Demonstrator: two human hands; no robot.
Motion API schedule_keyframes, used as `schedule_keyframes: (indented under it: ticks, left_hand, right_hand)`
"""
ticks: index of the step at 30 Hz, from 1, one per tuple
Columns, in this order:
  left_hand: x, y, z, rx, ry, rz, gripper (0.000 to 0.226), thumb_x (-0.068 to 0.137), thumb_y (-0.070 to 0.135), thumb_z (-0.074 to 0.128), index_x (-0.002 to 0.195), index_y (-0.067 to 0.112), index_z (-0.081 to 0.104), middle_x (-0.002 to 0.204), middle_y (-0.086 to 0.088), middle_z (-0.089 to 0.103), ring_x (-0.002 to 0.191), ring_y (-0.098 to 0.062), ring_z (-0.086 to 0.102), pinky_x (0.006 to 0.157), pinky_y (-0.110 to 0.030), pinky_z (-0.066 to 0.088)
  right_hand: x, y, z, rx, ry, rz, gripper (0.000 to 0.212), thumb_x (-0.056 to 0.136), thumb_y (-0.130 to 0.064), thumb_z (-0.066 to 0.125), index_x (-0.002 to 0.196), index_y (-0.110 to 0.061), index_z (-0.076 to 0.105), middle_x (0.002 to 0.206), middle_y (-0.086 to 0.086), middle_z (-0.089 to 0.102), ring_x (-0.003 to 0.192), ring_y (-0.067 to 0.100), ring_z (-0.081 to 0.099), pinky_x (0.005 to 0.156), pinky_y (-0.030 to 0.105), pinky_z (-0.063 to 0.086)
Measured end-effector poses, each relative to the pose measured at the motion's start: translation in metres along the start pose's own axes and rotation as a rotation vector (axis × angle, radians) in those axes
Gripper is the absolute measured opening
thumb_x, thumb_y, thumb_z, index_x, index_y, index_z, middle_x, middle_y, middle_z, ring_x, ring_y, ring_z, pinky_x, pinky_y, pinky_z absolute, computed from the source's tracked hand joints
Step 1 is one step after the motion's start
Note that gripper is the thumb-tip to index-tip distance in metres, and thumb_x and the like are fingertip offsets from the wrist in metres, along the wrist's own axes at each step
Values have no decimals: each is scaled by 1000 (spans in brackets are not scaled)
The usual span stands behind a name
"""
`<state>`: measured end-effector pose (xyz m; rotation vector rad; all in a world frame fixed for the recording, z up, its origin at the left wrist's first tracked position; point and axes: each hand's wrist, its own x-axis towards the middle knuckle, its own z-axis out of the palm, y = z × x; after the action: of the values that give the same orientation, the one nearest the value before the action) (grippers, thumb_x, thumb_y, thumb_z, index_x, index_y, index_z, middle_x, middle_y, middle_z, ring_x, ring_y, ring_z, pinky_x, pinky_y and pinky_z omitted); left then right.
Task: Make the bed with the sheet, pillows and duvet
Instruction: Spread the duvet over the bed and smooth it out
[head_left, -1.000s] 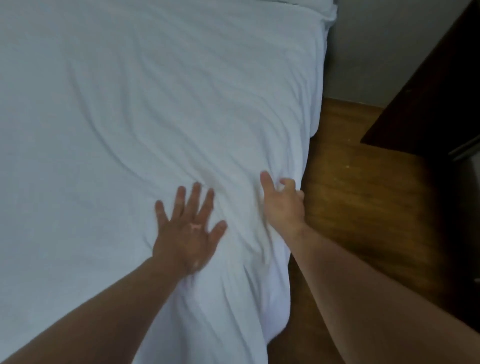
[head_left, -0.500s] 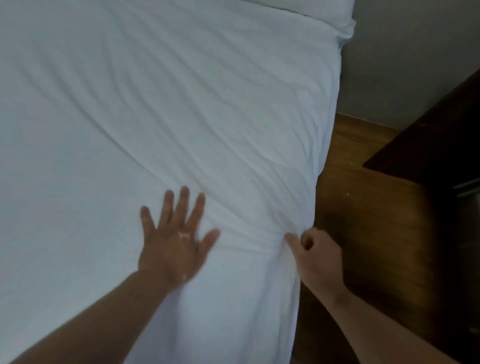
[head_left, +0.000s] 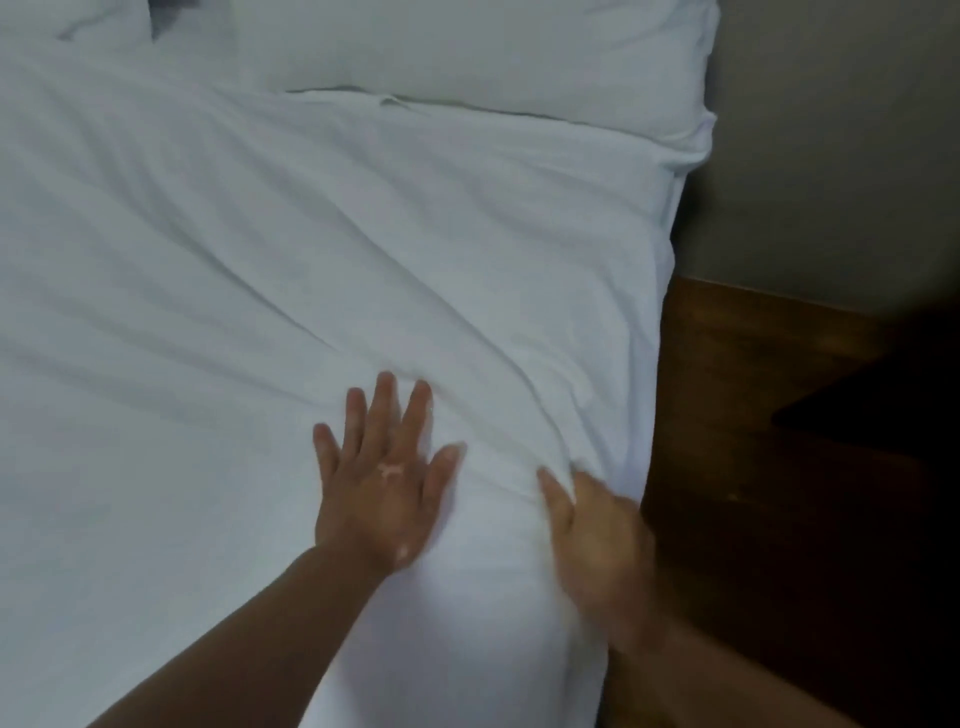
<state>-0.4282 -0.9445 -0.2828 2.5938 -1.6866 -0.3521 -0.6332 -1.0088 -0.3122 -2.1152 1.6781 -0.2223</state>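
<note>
Wooden floor (head_left: 727, 395) and dark furniture (head_left: 878, 415) lie right of the sheet (head_left: 260, 312).

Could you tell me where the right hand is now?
In the head view the right hand is lower right, at the right edge of the sheet, between the flat left hand and the wooden floor.
</note>
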Motion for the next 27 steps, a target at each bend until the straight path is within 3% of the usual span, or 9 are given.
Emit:
schedule_keyframes:
  ticks: [2, 4, 6, 9, 15, 18, 20, 23, 27]
  left_hand:
    - [26, 18, 10, 75, -5, -37, 81, 94, 71, 3, 159, 23, -7, 166, -9, -13, 152, -33, -12, 120, -60, 3]
    - [29, 24, 22, 118, -12, -28, 84, 97, 67, 9, 159, 11, 2, 166, -17, -5, 152, -37, -7, 119, -64, 7]
    - [29, 20, 31, 129, -27, -15, 83, 98, 64, 14, 156, 4, 13, 165, -20, 2, 152, -39, -1, 116, -67, 12]
    - [35, 13, 37, 126, -44, 0, 85, 97, 64, 14, 152, 0, 27, 164, -21, 9, 152, -41, 7, 114, -69, 17]
    - [49, 20, 11, -78, 149, -5, 81, 89, 72, 34, 131, 10, 65, 143, -20, 53, 132, -43, 48, 105, -61, 35]
    - [104, 21, -15, -165, 267, 26, 65, 91, 71, 42, 134, 25, 58, 137, -8, 53, 128, -35, 50, 103, -52, 35]
    - [145, 24, -29, -79, 152, 33, 73, 92, 72, 34, 151, 31, 37, 156, -10, 35, 146, -34, 30, 114, -57, 22]
    - [177, 29, -21, 33, 22, 61, 78, 90, 75, 26, 154, 31, 33, 161, -15, 26, 150, -34, 19, 118, -61, 15]
    - [243, 29, -42, -157, 278, 129, 52, 89, 63, 52, 113, 18, 65, 117, -9, 57, 107, -38, 57, 93, -47, 46]
  right_hand:
    - [19, 3, -10, 112, -155, 4, 76, 84, -81, 16, 94, -25, 67, 87, -7, 71, 84, 17, 67, 73, 31, 51]
    - [72, 9, -39, 298, -26, 93, 72, 79, -87, 25, 78, -23, 57, 73, -9, 63, 71, 12, 63, 60, 29, 46]
    - [149, 12, -63, 406, 157, 175, 61, 78, -83, 40, 97, -28, 57, 97, -6, 63, 89, 17, 63, 69, 30, 49]
    - [216, -27, -52, 204, 2, 92, 71, 85, -72, 51, 133, -21, 43, 129, 9, 51, 117, 30, 52, 95, 41, 45]
    - [273, 5, -84, -113, -89, -143, 46, 91, -73, 25, 102, -33, 43, 95, 6, 67, 79, 33, 62, 64, 36, 43]
    - [301, 35, -96, -161, -19, -46, 60, 86, -83, 18, 108, -36, 47, 102, 5, 68, 91, 32, 64, 72, 39, 49]
    - [307, 35, -81, -154, -239, 6, 70, 86, -82, 27, 129, -32, 52, 126, 5, 63, 110, 30, 61, 89, 41, 51]
    - [345, 36, -106, 32, -131, -23, 76, 67, -96, 35, 88, -28, 63, 92, -1, 67, 79, 18, 63, 67, 31, 48]
    - [382, 21, -112, 64, -181, -89, 79, 74, -82, 51, 138, -34, 44, 143, -2, 44, 128, 22, 46, 101, 38, 40]
